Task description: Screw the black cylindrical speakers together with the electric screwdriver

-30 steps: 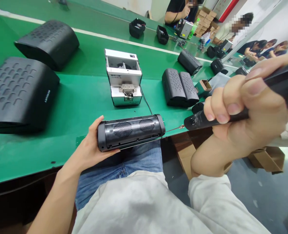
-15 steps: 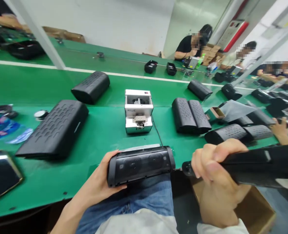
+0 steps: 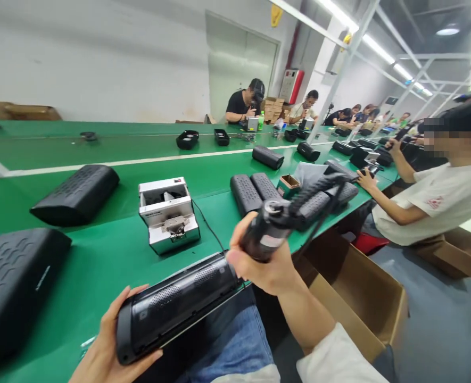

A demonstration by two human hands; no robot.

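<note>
My left hand (image 3: 111, 340) grips the left end of a long black speaker unit (image 3: 179, 300), thumb and fingers on opposite edges, at the table's front edge. Wrapped round a black cylindrical power screwdriver (image 3: 267, 231) with a coiled cord, my right hand (image 3: 265, 266) is over the unit's right end. The tool's tip is hidden behind the hand. Beyond the unit stands a white and silver box-shaped device (image 3: 167, 213) with a metal piece at its front and a thin cable on its right.
Black speaker shells lie at the left (image 3: 17, 287), back left (image 3: 75, 194) and right (image 3: 245, 194). A small open box (image 3: 289, 185) stands beyond them. Below the table's right edge is an open cardboard box (image 3: 355, 287). A person in a white shirt (image 3: 438, 197) sits at the right.
The view has swung right. My right hand has brought the screwdriver inward from the right, turned it more upright and moved it to the unit's right end. The left hand still holds the unit.
</note>
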